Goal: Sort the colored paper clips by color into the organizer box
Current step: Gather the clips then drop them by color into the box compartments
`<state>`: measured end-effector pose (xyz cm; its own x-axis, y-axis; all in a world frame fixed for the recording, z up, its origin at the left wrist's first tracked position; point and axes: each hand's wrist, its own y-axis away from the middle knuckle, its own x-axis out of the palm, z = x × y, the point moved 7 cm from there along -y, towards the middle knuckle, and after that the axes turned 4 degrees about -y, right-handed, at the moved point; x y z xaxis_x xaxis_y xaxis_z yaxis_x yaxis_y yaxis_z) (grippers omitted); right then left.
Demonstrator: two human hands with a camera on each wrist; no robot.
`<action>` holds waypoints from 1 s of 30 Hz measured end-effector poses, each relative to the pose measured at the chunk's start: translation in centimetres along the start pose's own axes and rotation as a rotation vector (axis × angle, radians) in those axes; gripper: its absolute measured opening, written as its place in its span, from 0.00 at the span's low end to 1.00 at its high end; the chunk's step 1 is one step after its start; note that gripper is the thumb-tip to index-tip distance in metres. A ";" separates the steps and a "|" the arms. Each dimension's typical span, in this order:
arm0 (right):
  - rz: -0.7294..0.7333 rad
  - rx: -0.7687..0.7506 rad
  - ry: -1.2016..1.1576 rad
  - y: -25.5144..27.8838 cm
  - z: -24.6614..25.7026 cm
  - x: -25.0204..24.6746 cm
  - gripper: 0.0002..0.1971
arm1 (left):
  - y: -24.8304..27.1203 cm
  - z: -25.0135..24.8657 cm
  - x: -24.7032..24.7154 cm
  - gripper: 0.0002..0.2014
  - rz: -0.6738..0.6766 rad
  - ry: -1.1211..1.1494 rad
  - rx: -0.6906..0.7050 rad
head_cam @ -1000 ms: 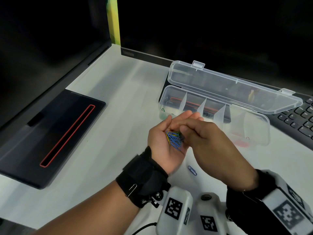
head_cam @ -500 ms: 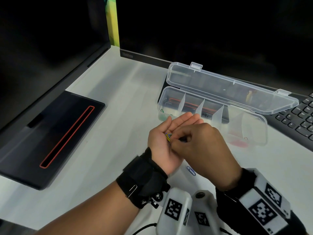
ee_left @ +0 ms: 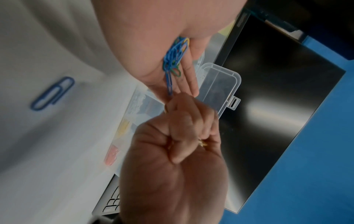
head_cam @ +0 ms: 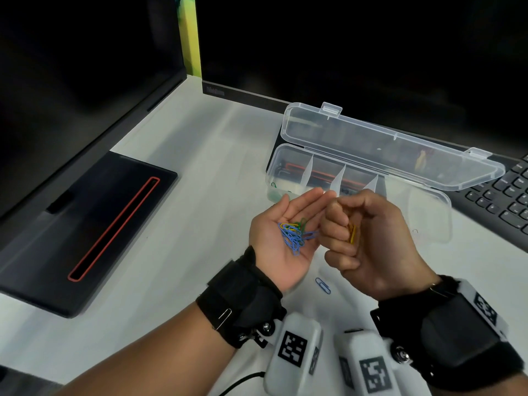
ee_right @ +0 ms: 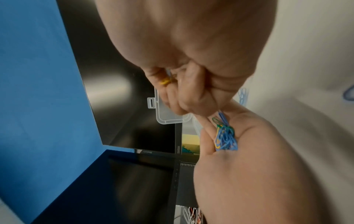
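Cupped palm-up, my left hand (head_cam: 281, 238) carries the mixed pile of paper clips (head_cam: 294, 234), mostly blue, while my right hand (head_cam: 368, 241) is curled around picked-out yellow clips (head_cam: 352, 233). I judge I'm mid-sort: next, carry them to the organizer box (head_cam: 434, 215) just beyond, into the yellow compartment.

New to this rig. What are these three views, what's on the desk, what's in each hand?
No robot: a person with a camera on the head and one strapped to each wrist. The head view looks down at both hands; each wrist view looks along its own hand.

On the desk: an open clear organizer box and one loose blue clip.

The left hand, palm up, cradles a pile of clips, mostly blue, some green and yellow. The right hand is curled round yellow clips.
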<state>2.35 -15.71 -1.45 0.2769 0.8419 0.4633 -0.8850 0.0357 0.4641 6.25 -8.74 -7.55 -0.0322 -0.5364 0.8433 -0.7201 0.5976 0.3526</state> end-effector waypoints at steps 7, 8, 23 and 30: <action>-0.081 -0.265 0.619 0.3 2.7 1.9 0.33 | -0.4 0.1 0.0 0.22 -0.025 0.052 0.019; -0.067 -0.340 0.763 0.4 3.0 2.4 0.31 | -0.4 0.2 0.0 0.23 -0.025 0.063 0.018; -0.213 -0.506 1.457 -0.4 2.0 2.4 0.06 | -0.1 0.3 -0.4 0.24 -0.036 0.003 -0.035; -0.132 -0.434 1.035 -0.4 2.4 1.5 0.06 | -0.3 0.3 -0.1 0.23 -0.021 0.023 0.001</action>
<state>3.98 -15.78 0.85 0.1128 0.8518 -0.5116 -0.9828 0.1714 0.0685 6.23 -9.05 -7.87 -0.0010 -0.5348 0.8450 -0.7214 0.5856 0.3697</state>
